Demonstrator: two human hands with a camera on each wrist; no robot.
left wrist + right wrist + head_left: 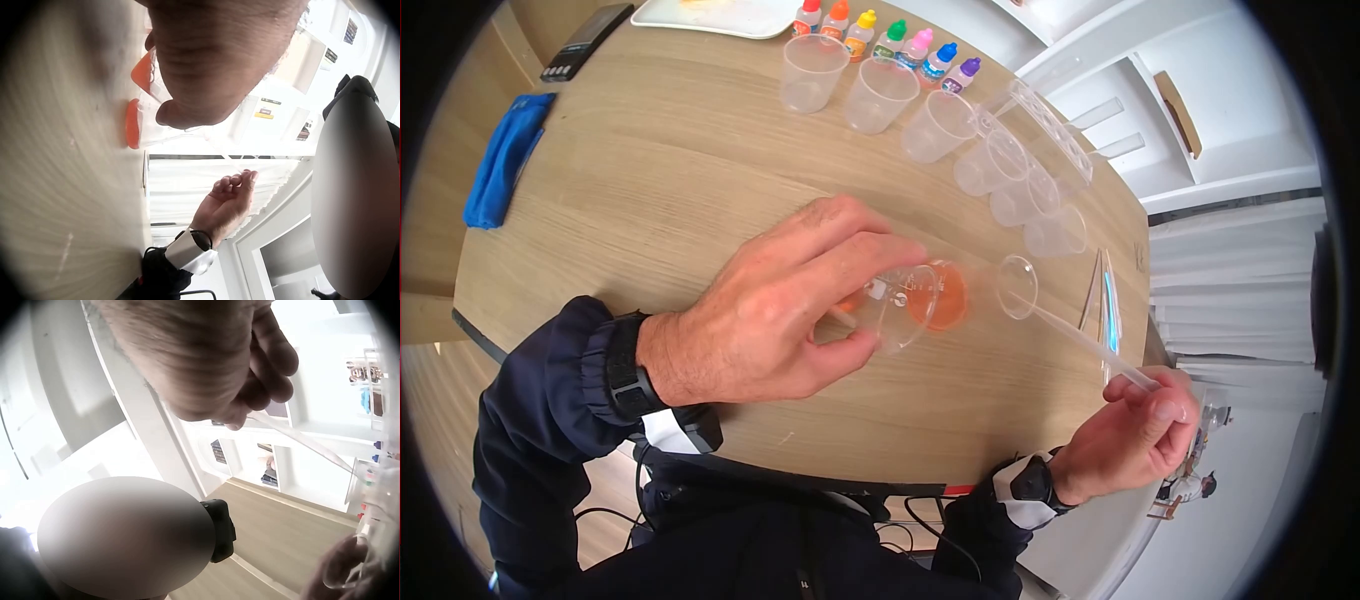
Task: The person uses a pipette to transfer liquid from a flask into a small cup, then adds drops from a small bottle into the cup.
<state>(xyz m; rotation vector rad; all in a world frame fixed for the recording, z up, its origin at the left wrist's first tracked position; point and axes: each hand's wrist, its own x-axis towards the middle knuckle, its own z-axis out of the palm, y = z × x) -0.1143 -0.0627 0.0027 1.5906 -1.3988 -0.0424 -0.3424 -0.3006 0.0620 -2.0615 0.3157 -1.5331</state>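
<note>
In the head view my left hand (pixel 775 300) grips a clear glass vessel (pixel 893 325) with white markings; the left wrist view shows orange liquid (pixel 144 72) in it, lying at a slant. Close beside it, a second clear vessel stands on the table with orange liquid (pixel 948 297) at its bottom and a round rim (pixel 1017 287). My right hand (pixel 1145 430) pinches a long translucent stick (pixel 1090 345), raised at a slant, its far end at that rim. Whether the stick touches the liquid I cannot tell.
Several clear plastic cups (pixel 880 98) stand in a curved row behind, with small colour-capped bottles (pixel 890 40) beyond. A clear rack (pixel 1050 130) is at the back right. A white tray (pixel 715 15), a black device (pixel 588 42) and a blue cloth (pixel 505 160) lie at the back left.
</note>
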